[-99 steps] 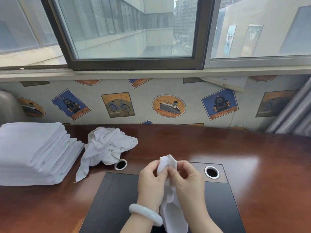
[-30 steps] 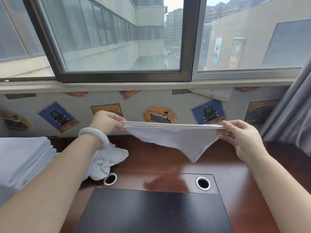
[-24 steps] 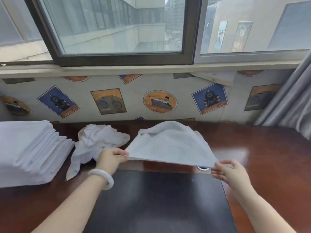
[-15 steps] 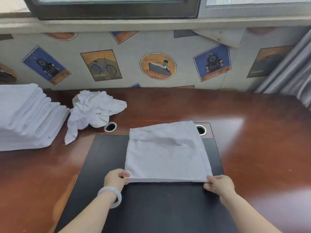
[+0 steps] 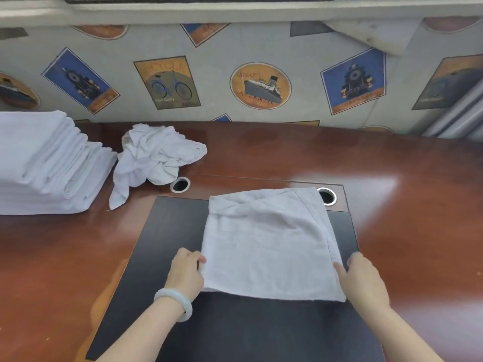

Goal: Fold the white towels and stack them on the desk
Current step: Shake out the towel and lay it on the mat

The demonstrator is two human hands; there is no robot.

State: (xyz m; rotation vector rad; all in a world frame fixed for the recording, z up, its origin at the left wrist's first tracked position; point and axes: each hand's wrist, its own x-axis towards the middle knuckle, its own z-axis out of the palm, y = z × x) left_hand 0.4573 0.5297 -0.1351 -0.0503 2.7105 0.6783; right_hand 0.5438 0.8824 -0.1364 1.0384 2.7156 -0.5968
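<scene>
**Towel flat on the mat, a hand on each side**

Bottom of the frame: both forearms come in from the lower edge, with a pale bracelet (image 5: 174, 303) on the left wrist. The left hand (image 5: 187, 274) has its fingers curled at the left edge of the towel (image 5: 266, 244) and looks to be pinching it. The right hand (image 5: 363, 281) sits at the towel's right edge with the thumb lying on top of the cloth. Its fingers go down past the edge, and I honestly can't tell if they're tucked under or just resting beside it.

The towel itself lies spread out, middle of the frame, on a black mat (image 5: 235, 333) set into the brown bench (image 5: 407, 205). It's lying doubled over, with a wrinkle near the far left corner. Its far right corner touches a round cable hole (image 5: 327, 196), and another cable hole (image 5: 180, 184) sits further left.

Further back, upper left of the mat, there's a crumpled towel (image 5: 154, 155) in a heap. Just left of it, at the frame's left edge, is a stack of folded towels (image 5: 44, 163).

Behind the bench the wallpaper (image 5: 261, 84) has ship, bicycle and train prints, and a grey curtain (image 5: 460, 113) hangs at the right edge.
</scene>
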